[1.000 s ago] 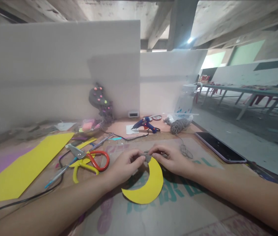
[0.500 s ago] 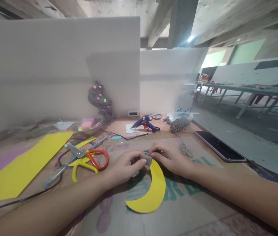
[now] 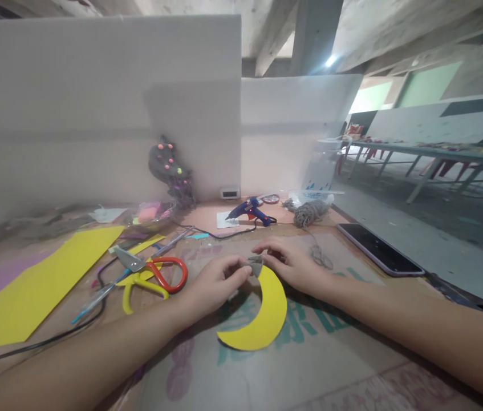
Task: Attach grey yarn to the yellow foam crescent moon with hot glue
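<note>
- The yellow paper moon is lying between the two hands, over the printed table cover; its curved back is facing right, and its lower tip is pointing left.
- Grey yarn is covering the moon's upper tip; whether it is going all the way around is too small to tell.
- The left hand is pinching the grey yarn at that tip; its thumb and forefinger are closing narrowly on it.
- The right hand is hovering or resting just beside the same tip; its fingers are curling with a narrow gap, and I cannot tell whether they are gripping the yarn.
- Scissors with one red and one yellow handle are lying near the left forearm; a pen is lying beside them, and a large yellow sheet is stretching out farther left.
- A blue glue gun is resting beyond the hands, its nozzle lying over a white card; a ball of yarn is sitting to its right, near a bottle.
- A phone is lying beyond the right forearm.
</note>
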The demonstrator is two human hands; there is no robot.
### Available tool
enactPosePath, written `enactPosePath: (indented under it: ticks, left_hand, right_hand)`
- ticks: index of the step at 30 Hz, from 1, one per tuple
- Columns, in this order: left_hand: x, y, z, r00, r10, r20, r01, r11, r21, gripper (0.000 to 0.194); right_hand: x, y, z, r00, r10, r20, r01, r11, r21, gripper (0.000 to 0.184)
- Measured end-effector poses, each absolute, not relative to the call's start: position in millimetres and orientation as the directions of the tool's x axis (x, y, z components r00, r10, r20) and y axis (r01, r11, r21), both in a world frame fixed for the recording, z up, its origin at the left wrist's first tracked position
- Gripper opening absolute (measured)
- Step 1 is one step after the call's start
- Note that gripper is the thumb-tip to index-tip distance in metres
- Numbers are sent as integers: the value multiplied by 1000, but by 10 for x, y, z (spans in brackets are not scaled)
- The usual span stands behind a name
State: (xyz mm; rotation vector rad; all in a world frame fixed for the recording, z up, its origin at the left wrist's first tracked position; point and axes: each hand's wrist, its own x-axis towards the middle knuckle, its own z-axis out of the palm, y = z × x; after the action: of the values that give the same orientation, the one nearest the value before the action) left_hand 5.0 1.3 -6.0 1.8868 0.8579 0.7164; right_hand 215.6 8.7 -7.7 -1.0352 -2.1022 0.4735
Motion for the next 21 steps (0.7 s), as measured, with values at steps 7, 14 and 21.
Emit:
enactPosePath:
  ticks: [7, 14, 21]
  left_hand:
    - [63, 43, -86, 494, 860, 128, 274, -293, 916, 30]
    - [50, 80, -111, 409, 892, 193, 283, -325, 903, 28]
    - [48, 65, -49, 418, 884, 210, 318, -358, 878, 26]
  right_hand:
    - [2169, 71, -65, -390, 764, 514, 496, 644, -582, 18]
    - [2189, 2, -6, -309, 808, 502, 509, 586, -630, 19]
    - [2173, 26, -12, -392, 842, 372, 574, 539, -616, 24]
